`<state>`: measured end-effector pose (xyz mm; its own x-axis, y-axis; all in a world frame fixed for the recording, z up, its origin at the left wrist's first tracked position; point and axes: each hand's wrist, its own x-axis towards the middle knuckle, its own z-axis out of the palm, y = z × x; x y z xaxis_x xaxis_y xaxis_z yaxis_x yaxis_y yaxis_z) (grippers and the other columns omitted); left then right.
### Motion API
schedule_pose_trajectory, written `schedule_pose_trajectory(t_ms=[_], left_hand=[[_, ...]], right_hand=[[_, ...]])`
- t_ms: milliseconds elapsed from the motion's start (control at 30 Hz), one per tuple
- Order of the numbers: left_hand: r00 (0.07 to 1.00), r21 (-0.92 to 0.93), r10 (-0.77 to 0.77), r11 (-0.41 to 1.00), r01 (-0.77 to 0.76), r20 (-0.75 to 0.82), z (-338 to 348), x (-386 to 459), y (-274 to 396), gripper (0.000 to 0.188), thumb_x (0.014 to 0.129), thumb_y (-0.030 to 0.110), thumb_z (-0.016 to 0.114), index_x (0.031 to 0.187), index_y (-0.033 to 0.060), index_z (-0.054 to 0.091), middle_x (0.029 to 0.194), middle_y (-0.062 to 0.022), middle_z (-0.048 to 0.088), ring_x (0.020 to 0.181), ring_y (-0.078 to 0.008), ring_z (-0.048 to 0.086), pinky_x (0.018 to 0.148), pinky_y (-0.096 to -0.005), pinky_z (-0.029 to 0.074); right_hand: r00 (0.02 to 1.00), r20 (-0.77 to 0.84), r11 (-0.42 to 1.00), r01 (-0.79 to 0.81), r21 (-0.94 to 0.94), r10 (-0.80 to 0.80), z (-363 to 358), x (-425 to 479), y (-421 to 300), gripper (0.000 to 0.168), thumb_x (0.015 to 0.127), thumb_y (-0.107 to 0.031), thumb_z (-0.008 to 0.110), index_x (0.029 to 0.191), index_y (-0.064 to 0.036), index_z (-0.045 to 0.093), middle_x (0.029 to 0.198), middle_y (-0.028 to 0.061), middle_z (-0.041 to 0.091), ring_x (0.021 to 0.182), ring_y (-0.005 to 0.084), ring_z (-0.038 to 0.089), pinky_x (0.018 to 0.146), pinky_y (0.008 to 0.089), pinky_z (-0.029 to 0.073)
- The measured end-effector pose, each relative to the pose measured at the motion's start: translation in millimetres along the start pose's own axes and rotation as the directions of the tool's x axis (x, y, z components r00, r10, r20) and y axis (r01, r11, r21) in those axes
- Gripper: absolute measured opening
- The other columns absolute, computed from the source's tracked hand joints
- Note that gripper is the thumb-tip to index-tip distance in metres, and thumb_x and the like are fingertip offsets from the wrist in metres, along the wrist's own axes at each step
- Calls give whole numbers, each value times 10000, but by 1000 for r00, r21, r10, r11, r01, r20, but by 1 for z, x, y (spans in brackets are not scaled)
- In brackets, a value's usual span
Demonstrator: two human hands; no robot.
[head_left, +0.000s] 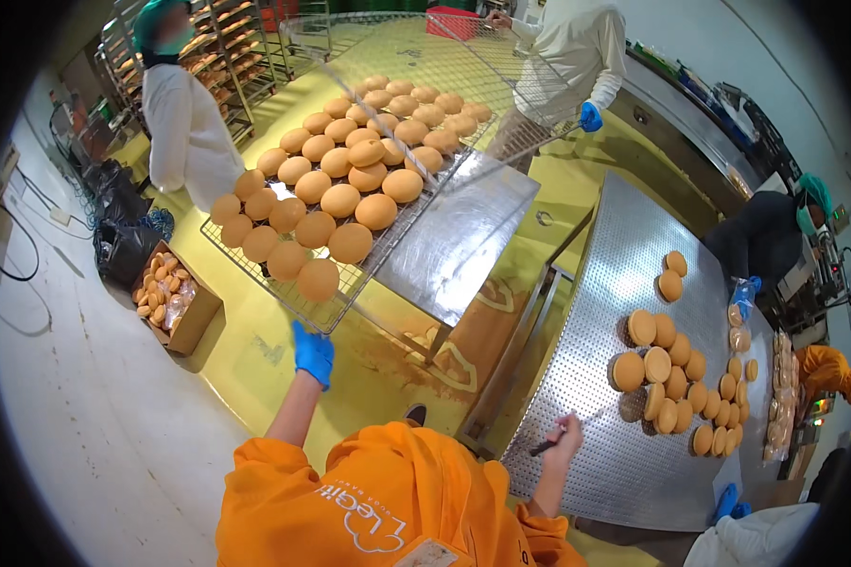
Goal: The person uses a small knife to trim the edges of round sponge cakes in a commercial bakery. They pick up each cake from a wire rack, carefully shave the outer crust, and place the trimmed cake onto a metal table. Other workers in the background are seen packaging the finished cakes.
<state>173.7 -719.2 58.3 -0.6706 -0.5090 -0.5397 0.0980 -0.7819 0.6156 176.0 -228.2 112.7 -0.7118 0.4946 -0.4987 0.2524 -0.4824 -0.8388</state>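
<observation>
My left hand, in a blue glove, is at the near corner of a wire cooling rack; whether its fingers grip the rack is hard to tell. Rows of round golden buns cover that rack, one bun lying on top of others. Bare and ungloved, my right hand holds a dark-handled tool above the perforated metal table. Only its handle shows plainly; a blurred thin part points right. Several round buns lie on that table, farther right.
A co-worker in white holds another wire rack, tilted over the far buns. Another person in white stands at left. A steel table is under the rack. A cardboard box of buns sits on the floor.
</observation>
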Motion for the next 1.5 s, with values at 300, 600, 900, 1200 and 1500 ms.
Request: schedule_pose_trajectory(t_ms=[300, 600, 900, 1200, 1500], left_hand=[[936, -84, 316, 940, -331, -157, 26, 31, -25, 302, 839, 94, 514, 1120, -17, 525, 596, 1, 430, 543, -131, 453, 592, -314, 440], [984, -105, 179, 978, -179, -7, 56, -21, -114, 63, 888, 42, 521, 900, 95, 554, 721, -17, 532, 637, -146, 520, 637, -329, 474], [935, -104, -104, 984, 147, 340, -69, -21, -23, 249, 917, 314, 472, 994, 104, 583, 993, -43, 621, 1021, -194, 549, 941, -512, 404], [862, -191, 502, 855, -481, 75, -134, 57, 105, 693, 913, 606, 364, 1352, 71, 408, 1335, -144, 487, 1167, -288, 522, 975, -468, 435], [897, -138, 425, 888, -439, -118, -126, 3, 35, 641, 936, 554, 366, 1342, 60, 414, 1322, -149, 495, 1147, -285, 534, 943, -445, 473]], right_hand=[[643, 707, 773, 274, -573, 296, 186, -74, 105, 325, 887, -276, 604, 1069, -7, 620, 870, 23, 657, 454, 46, 440, 356, 220, 321], [752, 585, 838, 81, -539, 303, 278, -53, 156, 263, 876, -306, 639, 924, -52, 593, 707, 32, 622, 373, 68, 382, 341, 232, 312], [789, 516, 830, 16, -557, 332, 269, -4, 131, 202, 882, -240, 623, 789, -88, 527, 603, 25, 543, 351, 92, 359, 310, 256, 265], [823, 540, 686, 288, -668, 179, 203, 2, 106, 320, 876, -238, 618, 633, -69, 497, 509, 3, 437, 389, 112, 393, 381, 305, 317], [886, 461, 406, 441, -800, -55, 103, 5, 92, 319, 766, -264, 655, 672, 26, 562, 603, 139, 565, 561, 230, 537, 576, 374, 424]])
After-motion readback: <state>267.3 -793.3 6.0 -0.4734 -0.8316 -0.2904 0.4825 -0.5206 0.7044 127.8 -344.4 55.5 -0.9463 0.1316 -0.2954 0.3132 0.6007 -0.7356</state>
